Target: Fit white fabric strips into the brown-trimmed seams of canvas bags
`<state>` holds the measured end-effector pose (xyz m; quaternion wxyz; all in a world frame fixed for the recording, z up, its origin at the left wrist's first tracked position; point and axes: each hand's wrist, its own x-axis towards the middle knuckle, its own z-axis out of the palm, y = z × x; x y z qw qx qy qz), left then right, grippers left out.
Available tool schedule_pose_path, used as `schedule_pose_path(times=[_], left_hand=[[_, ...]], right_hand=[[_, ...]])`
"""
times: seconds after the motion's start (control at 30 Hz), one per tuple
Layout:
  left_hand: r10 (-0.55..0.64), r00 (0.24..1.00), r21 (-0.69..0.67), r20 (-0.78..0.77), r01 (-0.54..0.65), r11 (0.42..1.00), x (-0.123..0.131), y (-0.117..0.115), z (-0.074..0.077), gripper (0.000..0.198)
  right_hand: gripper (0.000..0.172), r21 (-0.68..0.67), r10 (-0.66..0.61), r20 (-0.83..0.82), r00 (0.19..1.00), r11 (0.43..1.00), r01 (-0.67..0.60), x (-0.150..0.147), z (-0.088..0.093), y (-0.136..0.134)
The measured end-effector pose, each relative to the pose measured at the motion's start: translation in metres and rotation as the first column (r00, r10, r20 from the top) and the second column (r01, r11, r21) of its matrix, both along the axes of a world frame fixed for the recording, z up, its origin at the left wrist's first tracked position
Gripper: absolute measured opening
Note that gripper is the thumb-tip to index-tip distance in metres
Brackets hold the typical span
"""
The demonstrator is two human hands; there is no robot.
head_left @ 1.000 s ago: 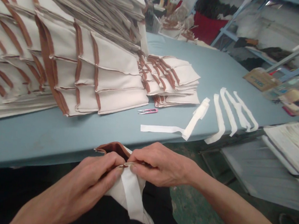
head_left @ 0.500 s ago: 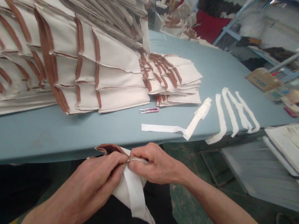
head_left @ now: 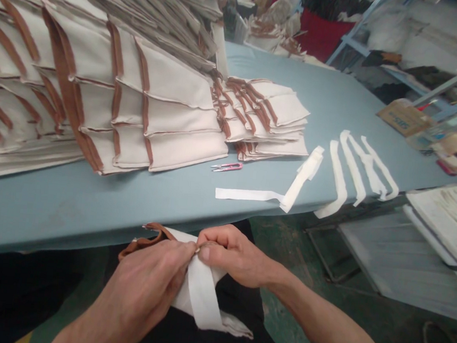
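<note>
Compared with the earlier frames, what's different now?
The lower end of the cloth has swung rightward, and its brown edging has shifted left, showing more beyond the left hand. Nothing was let go: left hand and right hand still pinch the cloth. The pink snips stayed on the table.

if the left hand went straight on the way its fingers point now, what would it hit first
Likely the right hand: it sits just ahead of the left hand, where both pinch the cloth, though exact depth is hard to judge.
</note>
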<state>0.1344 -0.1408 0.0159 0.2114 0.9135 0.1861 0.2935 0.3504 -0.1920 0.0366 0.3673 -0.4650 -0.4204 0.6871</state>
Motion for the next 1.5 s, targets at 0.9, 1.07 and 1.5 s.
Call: schedule_pose_path(times=[0.9, 1.07, 1.5], left_hand=[[-0.043, 0.999, 0.156, 0.032, 0.038, 0.987, 0.002, 0.003, -0.014, 0.029], [0.02, 0.998, -0.044, 0.052, -0.018, 0.999, 0.003, -0.002, -0.009, 0.021], [0.056, 0.988, -0.534, -0.146, -0.126, 0.836, 0.004, 0.003, 0.008, 0.019]], right_hand=[[0.059, -0.235, -0.143, -0.167, 0.975, 0.967, 0.101, -0.008, -0.015, -0.006], [0.061, -0.174, -0.099, -0.132, 0.986, 0.982, 0.075, -0.005, -0.003, -0.003], [0.064, -0.036, -0.037, 0.025, 0.999, 0.999, 0.038, -0.001, 0.0, -0.003]])
